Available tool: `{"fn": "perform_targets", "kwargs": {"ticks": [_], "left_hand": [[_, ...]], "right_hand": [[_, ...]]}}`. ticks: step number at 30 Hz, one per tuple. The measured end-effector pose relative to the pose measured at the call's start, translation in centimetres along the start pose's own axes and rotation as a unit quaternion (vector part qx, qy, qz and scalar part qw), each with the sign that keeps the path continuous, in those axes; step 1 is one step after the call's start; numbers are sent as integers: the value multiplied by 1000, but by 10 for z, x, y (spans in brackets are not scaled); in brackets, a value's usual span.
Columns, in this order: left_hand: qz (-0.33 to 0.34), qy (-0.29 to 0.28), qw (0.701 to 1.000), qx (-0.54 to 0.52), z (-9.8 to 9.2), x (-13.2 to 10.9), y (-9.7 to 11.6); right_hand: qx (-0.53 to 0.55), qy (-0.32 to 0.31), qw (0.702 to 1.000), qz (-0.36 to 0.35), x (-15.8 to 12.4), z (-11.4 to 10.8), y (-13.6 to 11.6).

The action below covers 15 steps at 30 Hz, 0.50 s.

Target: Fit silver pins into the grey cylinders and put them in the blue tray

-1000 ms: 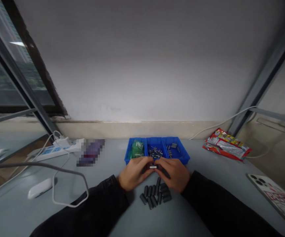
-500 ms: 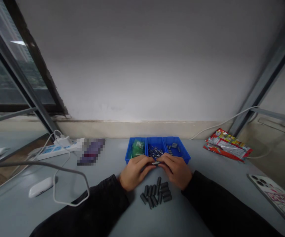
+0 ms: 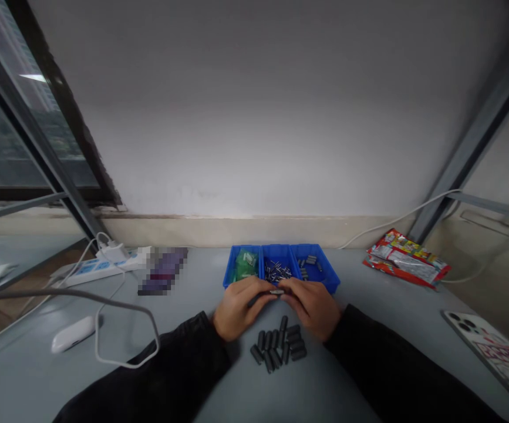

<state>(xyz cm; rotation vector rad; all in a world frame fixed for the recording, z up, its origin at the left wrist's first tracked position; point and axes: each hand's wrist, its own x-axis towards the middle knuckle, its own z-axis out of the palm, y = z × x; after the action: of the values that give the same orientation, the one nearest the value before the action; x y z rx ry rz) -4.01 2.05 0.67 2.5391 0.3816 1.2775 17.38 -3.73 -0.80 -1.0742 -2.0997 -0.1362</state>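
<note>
Between the fingertips of both hands is a small grey cylindrical piece [image 3: 276, 292], partly covered by the fingers. My left hand [image 3: 243, 308] is closed in a pinch on its left end, and my right hand [image 3: 310, 306] pinches the right end. Just beyond the hands stands a blue three-compartment tray [image 3: 334, 276]. Its left section holds a green plastic bag [image 3: 244, 263], its middle one many small metal pins [image 3: 277, 271], its right one several short grey cylinders [image 3: 310, 259]. Nearer to me, a loose group of dark grey cylinders [image 3: 276, 348] lies on the table.
On the left are a white power strip [image 3: 98, 267], a white earbud case [image 3: 73, 333], a looping cable [image 3: 155, 329] and a blurred-out purple item [image 3: 166, 270]. Rightward lie red snack packets [image 3: 406, 258] and a phone [image 3: 492, 352]. A wall borders the table's back.
My right hand has shifted very slightly left, and the piece between the fingertips has turned a little, lying more level. The tray and the cylinders on the table have not moved.
</note>
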Motion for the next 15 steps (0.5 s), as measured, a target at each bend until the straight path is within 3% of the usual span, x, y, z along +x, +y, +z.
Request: {"fn": "perform_targets", "kwargs": {"ticks": [5, 15], "left_hand": [[-8, 5, 1000, -6, 1, -1, -1], [13, -2, 1000, -3, 2, -2, -3]], "right_hand": [[-9, 10, 1000, 22, -1, 1, 2], [-28, 26, 999, -33, 3, 0, -1]]}}
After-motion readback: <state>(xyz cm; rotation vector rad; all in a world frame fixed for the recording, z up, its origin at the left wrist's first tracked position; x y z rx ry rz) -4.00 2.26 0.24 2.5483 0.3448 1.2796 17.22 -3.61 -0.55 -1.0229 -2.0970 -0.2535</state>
